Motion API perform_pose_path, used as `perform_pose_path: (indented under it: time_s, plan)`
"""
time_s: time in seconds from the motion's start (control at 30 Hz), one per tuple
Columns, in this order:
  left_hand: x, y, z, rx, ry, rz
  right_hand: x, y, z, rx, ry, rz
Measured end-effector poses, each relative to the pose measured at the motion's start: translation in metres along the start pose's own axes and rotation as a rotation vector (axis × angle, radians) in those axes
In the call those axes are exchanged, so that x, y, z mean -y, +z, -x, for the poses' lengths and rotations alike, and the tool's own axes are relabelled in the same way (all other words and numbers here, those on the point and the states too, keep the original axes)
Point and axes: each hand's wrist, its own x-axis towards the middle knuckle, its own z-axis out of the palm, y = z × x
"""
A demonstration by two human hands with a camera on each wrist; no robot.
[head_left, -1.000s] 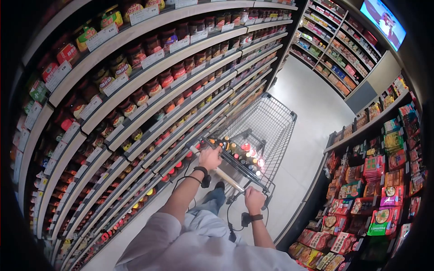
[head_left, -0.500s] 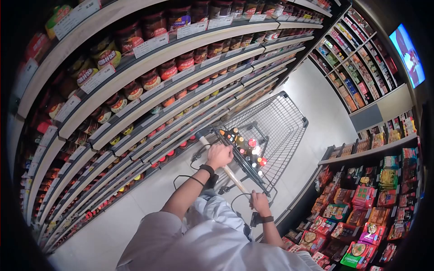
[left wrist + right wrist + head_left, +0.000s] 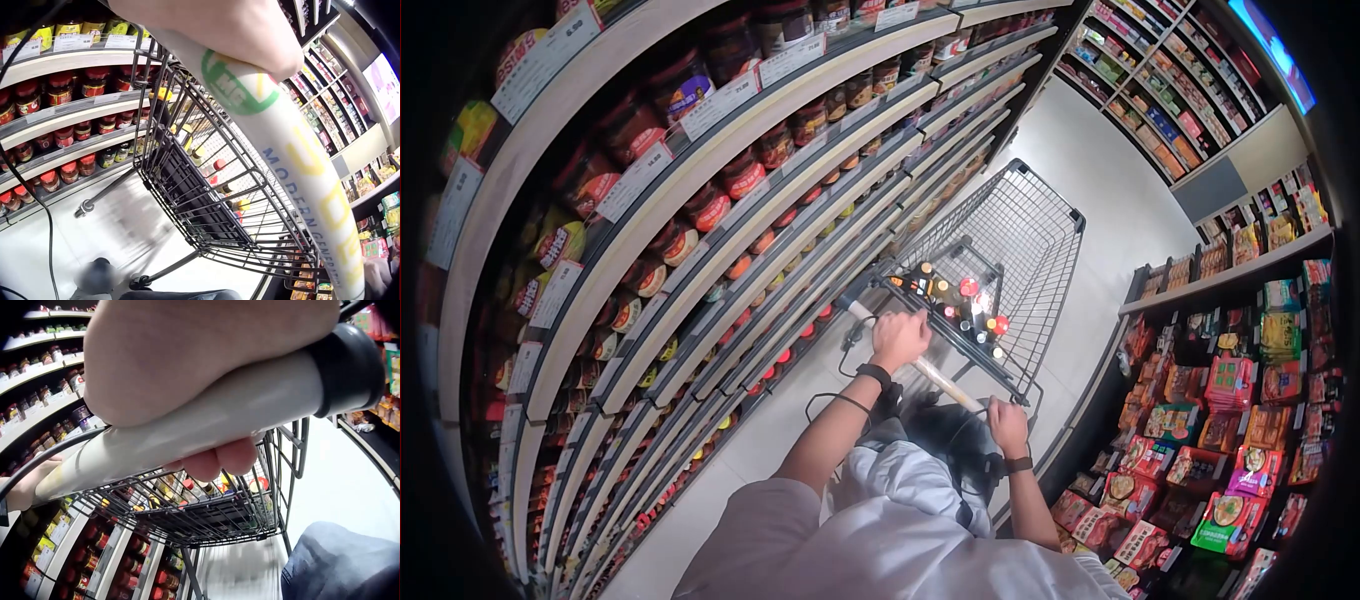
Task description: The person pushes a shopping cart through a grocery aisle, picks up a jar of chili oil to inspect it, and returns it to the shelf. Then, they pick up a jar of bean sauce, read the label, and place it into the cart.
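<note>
Both hands are on the pale handle of a wire shopping cart. The left hand grips it toward its left end; in the left wrist view that hand lies over the printed bar. Near the right end, the right hand holds the bar, and in the right wrist view the fingertips show curled beneath it. Several bottles with coloured caps stand in the cart's near end.
Shelves of jars with price tags run along the left. Packaged food fills a sloping display on the right. Pale floor lies ahead, with more shelves beyond and a lit screen at the upper right. Cables hang by the wrists.
Over the last second the view has moved along the aisle and turned somewhat. Both hands have stayed on the handle, and the jar shelves at the left appear closer.
</note>
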Motion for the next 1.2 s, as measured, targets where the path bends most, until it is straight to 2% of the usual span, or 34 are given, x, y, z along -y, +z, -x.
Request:
perform_pose_path:
  time_s: [0.33, 0.47, 0.53, 0.6, 0.83, 1.0, 1.2]
  plan:
    - [-0.009, 0.002, -0.022, -0.025, 0.000, -0.027, -0.006, -0.009, -0.024, 0.043, 0.103, -0.019]
    - [-0.016, 0.003, -0.022, -0.074, 0.016, -0.072, -0.014, -0.011, -0.028, 0.025, 0.072, -0.029]
    - [-0.021, 0.002, -0.025, 0.013, -0.024, -0.117, -0.031, 0.001, -0.028, 0.011, 0.025, 0.049]
    - [-0.023, 0.008, -0.028, 0.006, -0.044, -0.085, -0.017, -0.019, -0.031, 0.068, 0.066, -0.037]
    - [-0.021, 0.011, -0.038, 0.014, -0.017, -0.088, -0.015, -0.024, -0.038, 0.072, 0.106, -0.037]
    - [-0.022, 0.012, -0.043, 0.057, -0.032, -0.089, -0.018, -0.023, -0.040, 0.081, 0.133, -0.027]
    - [-0.023, 0.006, -0.038, 0.024, -0.059, -0.088, -0.031, -0.008, -0.042, 0.066, 0.081, -0.042]
